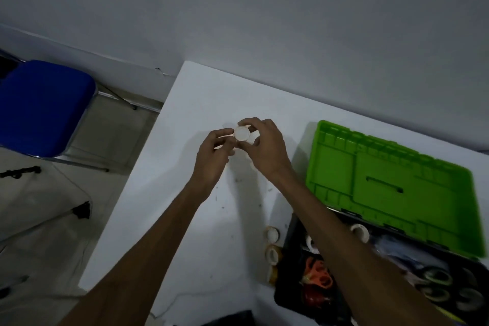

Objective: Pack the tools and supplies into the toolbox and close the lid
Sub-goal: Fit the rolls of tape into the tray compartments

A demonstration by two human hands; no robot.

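**Both hands on a small white roll above the table**

The left hand (215, 152) and right hand (264, 145) meet over the white table (185, 206), each with fingers curled round a small white roll (242, 133) held between them. It looks like a roll of tape, though the dim light and the fingers covering its sides make that uncertain; only its round face shows clearly. Whether it is lifted off the table or touching it cannot be told.

To the right lies the toolbox (296, 286), open, its green lid (391, 185) folded back flat on the table toward the wall. The right forearm crosses over the black tray and hides much of its middle. What shows inside is blurred: orange-handled scissors (318, 271), a pale tape roll (360, 231) near the hinge, and several dark rolls (436, 286) at the right, partly cut off by the frame edge.

Just outside the toolbox's left wall, three tape rolls (272, 249) lie in a row on the table, the nearest one hard to make out.

A blue chair (45, 106) stands on the floor at the left, its near side cropped.
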